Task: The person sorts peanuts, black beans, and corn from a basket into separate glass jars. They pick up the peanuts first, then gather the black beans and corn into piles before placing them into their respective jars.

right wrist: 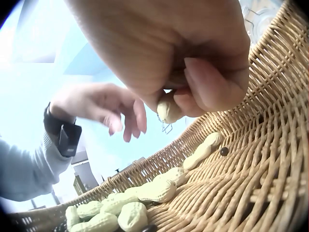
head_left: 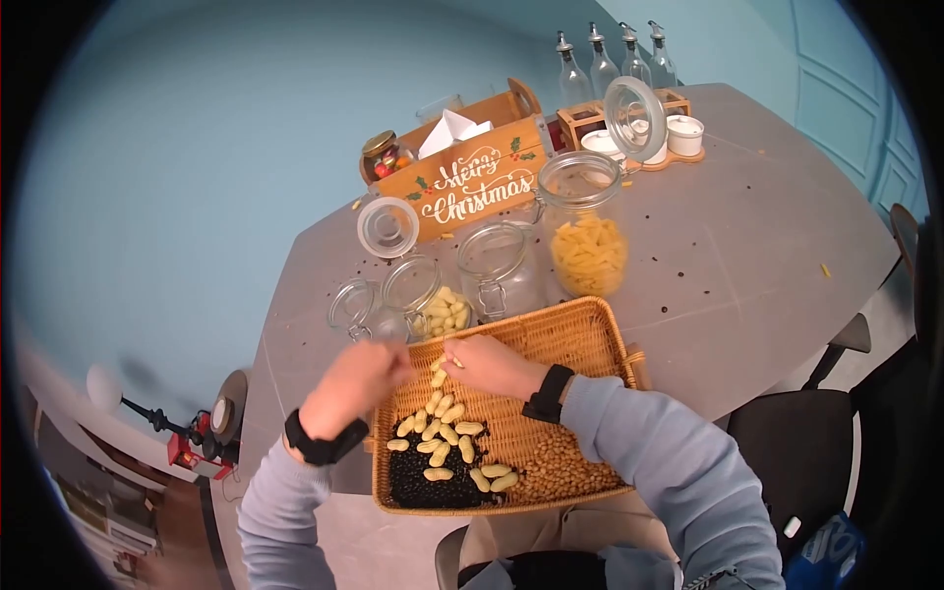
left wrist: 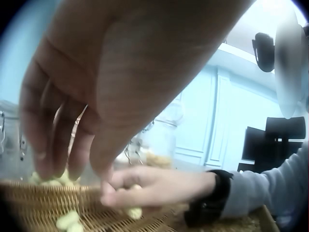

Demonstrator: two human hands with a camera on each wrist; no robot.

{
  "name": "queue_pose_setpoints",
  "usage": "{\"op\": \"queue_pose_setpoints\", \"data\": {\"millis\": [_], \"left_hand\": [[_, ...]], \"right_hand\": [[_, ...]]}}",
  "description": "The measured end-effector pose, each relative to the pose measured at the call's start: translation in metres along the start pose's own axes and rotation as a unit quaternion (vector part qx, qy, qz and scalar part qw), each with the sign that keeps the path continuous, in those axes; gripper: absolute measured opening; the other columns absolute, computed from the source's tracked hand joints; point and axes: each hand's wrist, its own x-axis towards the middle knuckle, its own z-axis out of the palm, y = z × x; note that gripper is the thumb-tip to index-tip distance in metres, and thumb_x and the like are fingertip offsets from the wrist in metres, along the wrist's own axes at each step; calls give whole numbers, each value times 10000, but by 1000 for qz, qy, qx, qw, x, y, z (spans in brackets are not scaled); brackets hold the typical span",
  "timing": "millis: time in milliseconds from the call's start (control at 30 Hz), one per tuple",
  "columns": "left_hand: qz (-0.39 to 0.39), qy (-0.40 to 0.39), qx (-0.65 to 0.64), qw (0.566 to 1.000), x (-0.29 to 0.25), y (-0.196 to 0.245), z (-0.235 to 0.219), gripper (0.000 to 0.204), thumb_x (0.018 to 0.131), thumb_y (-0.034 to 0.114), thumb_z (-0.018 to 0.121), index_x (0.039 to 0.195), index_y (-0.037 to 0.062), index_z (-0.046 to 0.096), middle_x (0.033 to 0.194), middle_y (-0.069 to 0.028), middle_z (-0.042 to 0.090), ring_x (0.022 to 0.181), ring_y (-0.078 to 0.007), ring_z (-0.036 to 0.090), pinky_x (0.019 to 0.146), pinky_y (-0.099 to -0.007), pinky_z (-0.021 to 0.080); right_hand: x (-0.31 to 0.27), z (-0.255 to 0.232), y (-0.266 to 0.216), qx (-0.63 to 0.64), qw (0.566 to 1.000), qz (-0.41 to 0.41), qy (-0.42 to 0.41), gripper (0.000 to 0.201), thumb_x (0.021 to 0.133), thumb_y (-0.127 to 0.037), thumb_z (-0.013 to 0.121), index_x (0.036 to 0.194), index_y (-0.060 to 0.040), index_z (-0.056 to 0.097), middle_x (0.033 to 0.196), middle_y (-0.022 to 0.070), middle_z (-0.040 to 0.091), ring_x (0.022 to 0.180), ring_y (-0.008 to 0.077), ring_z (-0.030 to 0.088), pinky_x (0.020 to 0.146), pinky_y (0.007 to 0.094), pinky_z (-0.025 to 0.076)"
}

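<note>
My right hand point(head_left: 494, 366) pinches a peanut point(right wrist: 169, 108) between thumb and fingers over the far part of the wicker basket point(head_left: 565, 339). To its left, my left hand point(head_left: 360, 383) hovers by the basket's far left edge, its fingers point(right wrist: 129, 121) pointing loosely down with nothing between them. Several unshelled peanuts point(head_left: 448, 433) lie in the basket, some on top of black beans point(head_left: 408, 477) at the near left. Small tan beans or kernels point(head_left: 575, 464) cover the near right. Just beyond both hands stands a lidded glass jar holding peanuts point(head_left: 447, 313).
Two empty-looking glass jars point(head_left: 492, 270) point(head_left: 352, 307) flank the peanut jar. A large jar of yellow pasta point(head_left: 590, 254) stands right of them. Behind are a wooden "Merry Christmas" box point(head_left: 477, 187), glass bottles point(head_left: 602, 71) and white pots point(head_left: 684, 136). Dark bits dot the grey table point(head_left: 747, 265).
</note>
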Motion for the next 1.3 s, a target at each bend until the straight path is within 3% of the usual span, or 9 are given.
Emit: {"op": "queue_pose_setpoints", "data": {"millis": [167, 233, 267, 333, 433, 567, 767, 1067, 1300], "left_hand": [[47, -36, 122, 991, -40, -20, 63, 255, 758, 228, 626, 926, 51, 552, 745, -152, 609, 716, -335, 596, 648, -412, 458], [-21, -98, 136, 986, -41, -12, 68, 238, 767, 205, 608, 922, 45, 526, 773, -157, 609, 752, -335, 593, 706, -410, 447], [-21, -97, 136, 986, -42, -12, 70, 238, 767, 205, 608, 922, 45, 526, 773, -157, 609, 752, -335, 593, 706, -410, 447], [-36, -64, 119, 990, -43, -15, 77, 241, 784, 201, 585, 940, 37, 504, 776, -155, 609, 766, -334, 591, 714, -414, 443], [-11, -78, 118, 990, -39, -27, 79, 227, 805, 205, 560, 946, 41, 492, 772, -166, 606, 771, -339, 590, 693, -426, 448], [-24, -41, 61, 997, -36, -24, 71, 226, 832, 214, 535, 951, 28, 487, 801, -184, 604, 787, -355, 587, 691, -434, 446], [-82, -114, -40, 989, -33, -5, 75, 289, 856, 218, 514, 1028, -1, 433, 935, -202, 578, 856, -376, 569, 731, -422, 445], [-39, -118, -54, 991, -25, -20, 85, 290, 831, 137, 521, 1062, 18, 391, 990, -202, 557, 880, -375, 557, 749, -415, 446], [16, -69, -43, 997, -25, -20, 59, 176, 858, 181, 485, 913, 14, 481, 893, -205, 568, 825, -372, 569, 681, -430, 444]], "right_hand": [[-3, -1, -2, -28, 999, -9, -35, 241, 836, -190, 495, 871, 48, 507, 668, 206, 574, 647, 355, 584, 629, 430, 468], [-6, -12, -18, 114, 977, 130, -127, 213, 832, -193, 507, 890, 11, 506, 669, 186, 573, 665, 327, 592, 622, 415, 467], [-4, -5, -10, 113, 977, 129, -127, 213, 832, -193, 507, 890, 11, 506, 669, 186, 573, 665, 327, 592, 622, 415, 467], [1, 15, 11, 10, 992, -40, -118, 184, 839, -215, 548, 921, -60, 492, 721, 131, 588, 683, 294, 596, 580, 397, 442], [-5, 13, 2, -12, 987, -78, -139, 240, 806, -233, 591, 972, -96, 483, 740, 113, 593, 692, 295, 597, 577, 395, 446], [-11, 13, -4, -67, 978, -80, -182, 316, 777, -257, 625, 1013, -116, 471, 742, 114, 595, 703, 297, 599, 583, 403, 450], [-12, 13, -7, -93, 975, -127, -157, 335, 765, -258, 622, 1026, -120, 464, 738, 119, 599, 695, 306, 601, 580, 418, 455], [-13, 18, -3, -136, 976, -104, -133, 262, 740, -178, 597, 946, -49, 501, 646, 157, 583, 636, 337, 594, 561, 441, 464], [-11, 10, -4, -102, 987, -88, -83, 240, 757, -198, 582, 886, -4, 524, 638, 178, 577, 631, 341, 594, 561, 430, 471]]}}
